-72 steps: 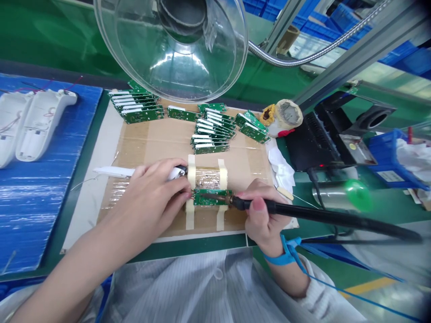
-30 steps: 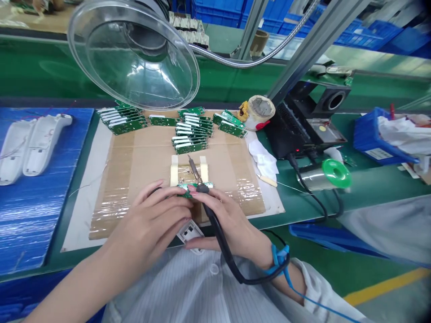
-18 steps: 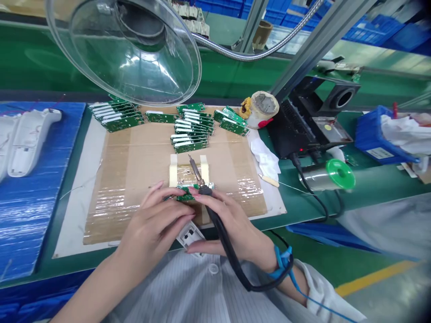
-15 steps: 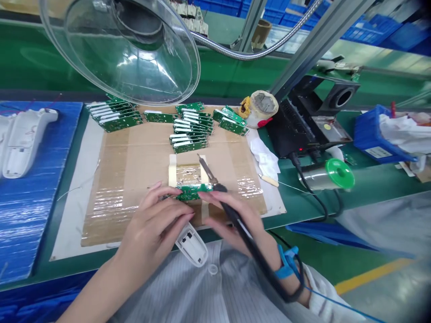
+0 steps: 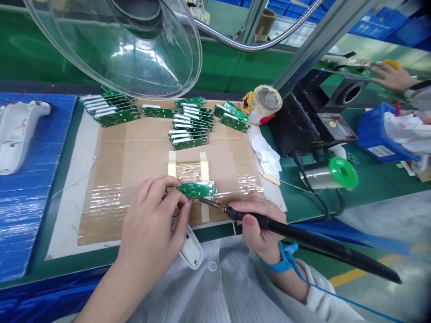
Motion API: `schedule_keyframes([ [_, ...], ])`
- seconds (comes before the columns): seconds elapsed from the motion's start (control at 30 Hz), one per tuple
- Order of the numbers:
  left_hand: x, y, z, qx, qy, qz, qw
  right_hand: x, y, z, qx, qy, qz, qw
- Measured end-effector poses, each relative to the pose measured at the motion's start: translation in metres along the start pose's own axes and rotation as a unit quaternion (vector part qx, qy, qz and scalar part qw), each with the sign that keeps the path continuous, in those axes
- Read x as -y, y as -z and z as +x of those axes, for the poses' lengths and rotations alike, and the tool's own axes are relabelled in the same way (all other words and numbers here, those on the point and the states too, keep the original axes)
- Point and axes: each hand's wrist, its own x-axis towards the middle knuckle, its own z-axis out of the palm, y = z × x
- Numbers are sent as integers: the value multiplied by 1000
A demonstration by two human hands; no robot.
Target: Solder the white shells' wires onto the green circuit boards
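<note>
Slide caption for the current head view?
Left hand holds a green circuit board; right hand holds a soldering iron near its lower edge.

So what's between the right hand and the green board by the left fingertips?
In the head view, the soldering iron's metal tip, pointing from the right hand toward the board. Whether they touch is unclear.

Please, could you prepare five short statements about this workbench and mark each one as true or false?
1. The right hand holds a soldering iron. True.
2. A blue wristband is on the left wrist. False: the blue wristband is on the right wrist.
3. The left hand is at the left end of a green circuit board. True.
4. The spool lies left of the cardboard. False: the spool lies right of the cardboard.
5. Another person's hand shows at the upper right. True.
</note>
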Motion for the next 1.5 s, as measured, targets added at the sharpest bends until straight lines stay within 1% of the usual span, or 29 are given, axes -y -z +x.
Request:
schedule_keyframes([
  [0.4, -4, 3, 7, 36, 10, 21, 999, 3, 1, 7, 19, 24, -18, 999],
  [0.63, -5, 5, 10, 40, 8, 32, 999, 4, -1, 9, 26, 36, -6, 999],
  [0.7, -5, 5, 11, 43, 6, 39, 998, 3, -1, 5, 17, 39, -7, 999],
  [0.83, -7, 6, 13, 47, 0, 55, 997, -3, 1, -6, -21, 10, -5, 1000],
  [0.97, -7, 6, 14, 49, -4, 59, 997, -8, 3, -13, -36, -20, 10, 999],
  [1.17, -3, 7, 10, 54, 4, 27, 998, -7, 3, -13, -15, -32, 5, 999],
  [1.3, -4, 8, 10, 51, -12, 49, 997, -7, 3, -12, -10, -31, 3, 999],
  [1.5, -6, 9, 18, 57, -35, 80, 995, -6, 2, -10, -1, -25, 11, 1000],
])
